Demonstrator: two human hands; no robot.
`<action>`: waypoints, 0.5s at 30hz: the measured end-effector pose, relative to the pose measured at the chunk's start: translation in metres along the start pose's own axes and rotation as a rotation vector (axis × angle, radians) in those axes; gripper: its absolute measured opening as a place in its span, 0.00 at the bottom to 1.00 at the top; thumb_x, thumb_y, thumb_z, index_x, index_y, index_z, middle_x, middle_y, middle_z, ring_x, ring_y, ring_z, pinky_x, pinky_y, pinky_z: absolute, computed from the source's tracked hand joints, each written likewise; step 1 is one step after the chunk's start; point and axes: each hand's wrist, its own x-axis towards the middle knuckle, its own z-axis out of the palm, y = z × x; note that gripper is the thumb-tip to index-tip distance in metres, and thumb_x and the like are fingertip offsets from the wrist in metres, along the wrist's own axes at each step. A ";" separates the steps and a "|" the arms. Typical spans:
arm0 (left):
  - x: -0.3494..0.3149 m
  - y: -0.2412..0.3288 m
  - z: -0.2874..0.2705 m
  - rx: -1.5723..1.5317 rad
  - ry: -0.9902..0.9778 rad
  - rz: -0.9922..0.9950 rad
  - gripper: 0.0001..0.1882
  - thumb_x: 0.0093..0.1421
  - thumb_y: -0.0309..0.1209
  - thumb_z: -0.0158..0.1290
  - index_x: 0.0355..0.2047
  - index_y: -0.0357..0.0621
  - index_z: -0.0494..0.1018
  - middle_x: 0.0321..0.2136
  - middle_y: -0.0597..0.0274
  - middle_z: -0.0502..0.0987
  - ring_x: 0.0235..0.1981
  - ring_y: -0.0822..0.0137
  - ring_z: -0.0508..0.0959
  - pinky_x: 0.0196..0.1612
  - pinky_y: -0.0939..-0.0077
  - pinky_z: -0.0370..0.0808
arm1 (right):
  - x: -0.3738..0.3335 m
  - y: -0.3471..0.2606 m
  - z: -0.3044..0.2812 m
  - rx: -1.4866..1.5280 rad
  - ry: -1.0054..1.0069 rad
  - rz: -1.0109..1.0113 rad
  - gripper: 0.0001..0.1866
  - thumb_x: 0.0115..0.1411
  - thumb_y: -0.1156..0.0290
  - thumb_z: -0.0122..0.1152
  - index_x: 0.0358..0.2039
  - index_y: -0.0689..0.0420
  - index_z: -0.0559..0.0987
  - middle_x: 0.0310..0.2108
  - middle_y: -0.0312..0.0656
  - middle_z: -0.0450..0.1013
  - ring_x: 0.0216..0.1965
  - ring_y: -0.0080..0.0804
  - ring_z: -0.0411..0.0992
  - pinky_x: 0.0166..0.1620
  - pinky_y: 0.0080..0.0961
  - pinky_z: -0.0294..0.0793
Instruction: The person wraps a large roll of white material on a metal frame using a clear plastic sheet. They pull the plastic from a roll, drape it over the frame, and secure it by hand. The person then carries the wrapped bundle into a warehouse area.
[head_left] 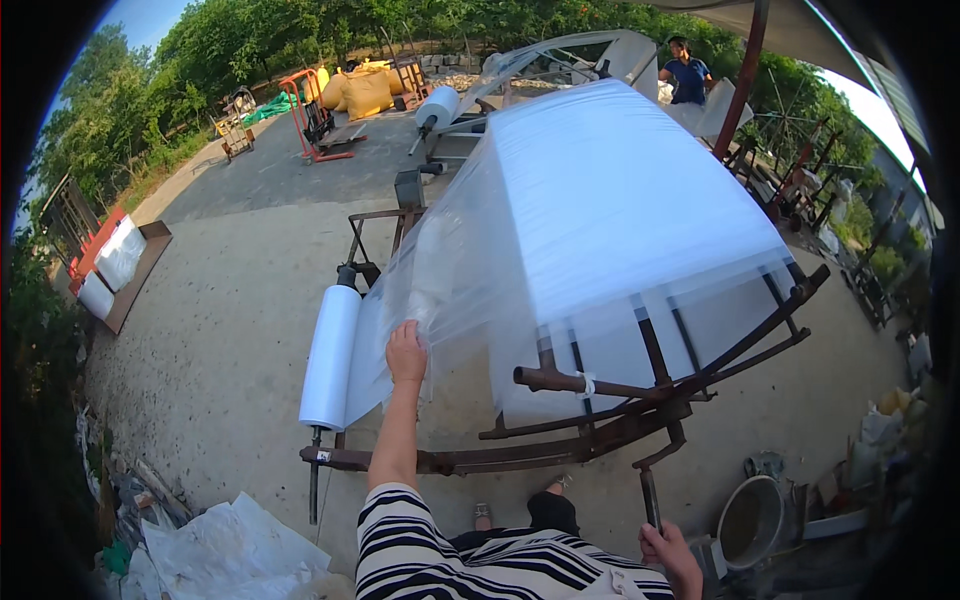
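A sheet of clear plastic film (440, 270) runs from the white roll (332, 355) on the left up to a wide winding reel (625, 200), where the wound layers look white. My left hand (405, 352) reaches forward to the film between roll and reel, its fingers closed on the sheet; the fingertips are partly hidden. At the lower right, my right hand (668, 550) is wrapped round the upright grip of a crank handle (650, 490). The crank joins the reel's rusty metal frame (560, 445) in front of me.
Another film roll (437, 106) sits beyond, where a person (687, 75) stands at a second reel. Crumpled plastic (230, 550) lies at the lower left. A round metal tub (750, 520) stands right of the crank. A red hand truck (315, 115) and yellow sacks (360, 92) are farther back.
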 end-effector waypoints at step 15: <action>0.002 -0.002 0.005 0.037 -0.014 0.013 0.17 0.48 0.26 0.50 0.42 0.45 0.69 0.42 0.60 0.72 0.44 0.58 0.71 0.45 0.65 0.69 | 0.121 0.071 -0.287 -1.073 1.161 -0.115 0.15 0.59 0.60 0.50 0.37 0.60 0.67 0.31 0.55 0.72 0.34 0.56 0.70 0.34 0.45 0.68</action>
